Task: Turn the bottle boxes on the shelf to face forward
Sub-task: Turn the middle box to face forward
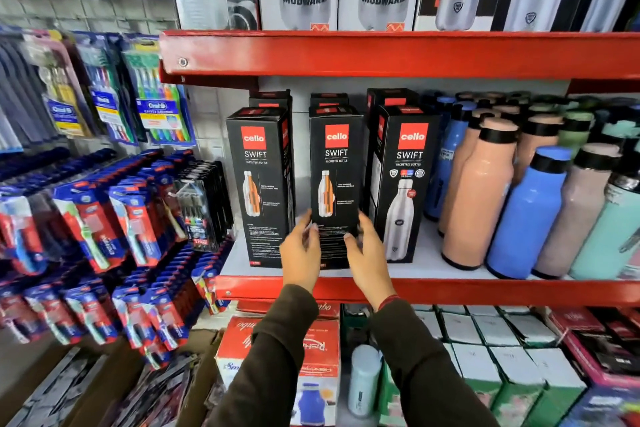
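Hands [334,250] clasp tall black box [335,163].

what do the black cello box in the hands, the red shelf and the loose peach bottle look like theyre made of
The black Cello Swift box held between the left hand and right hand looks like printed cardboard: crisp folded edges, faint sheen. The red shelf edge looks like painted sheet metal: glossy, with a bolt. The peach bottle has a matte coat; whether plastic or coated steel is unclear.

three upright black cello swift boxes [335,180] on red shelf [485,289]
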Demonstrator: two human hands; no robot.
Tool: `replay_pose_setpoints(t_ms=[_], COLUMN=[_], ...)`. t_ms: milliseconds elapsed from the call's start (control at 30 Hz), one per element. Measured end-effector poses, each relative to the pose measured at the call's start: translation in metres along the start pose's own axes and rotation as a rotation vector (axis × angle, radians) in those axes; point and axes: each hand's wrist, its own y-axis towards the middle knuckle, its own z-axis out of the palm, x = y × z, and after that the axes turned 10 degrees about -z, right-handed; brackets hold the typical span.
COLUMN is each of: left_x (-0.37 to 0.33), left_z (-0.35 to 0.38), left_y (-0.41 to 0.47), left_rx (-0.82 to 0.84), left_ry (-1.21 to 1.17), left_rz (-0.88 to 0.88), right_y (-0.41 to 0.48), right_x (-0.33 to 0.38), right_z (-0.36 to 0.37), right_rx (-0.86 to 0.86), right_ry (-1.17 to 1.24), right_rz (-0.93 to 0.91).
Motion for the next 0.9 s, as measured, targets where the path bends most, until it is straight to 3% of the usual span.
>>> replay_pose_setpoints(t_ms=[433,633,900], left_x=[-0.002,-0.006,-0.005], left_z=[-0.007,-0.008,-0.01], left_y=[-0.01,-0.009,0.008], left_rx=[-0.057,-0.08,0.009], left_ry=[-0.345,-0.142,-0.026], left_rz=[0.013,0.159,0.038], right_y=[0.01,0.009,0.007], right_x=[0.009,0.011,0.006], right_z=[0.003,0.002,-0.005], right_rx=[-0.069,-0.084,0.032], right_ry=[-0.162,-0.093,-0.017], right_rz=[-0.06,-0.065,-0.11])
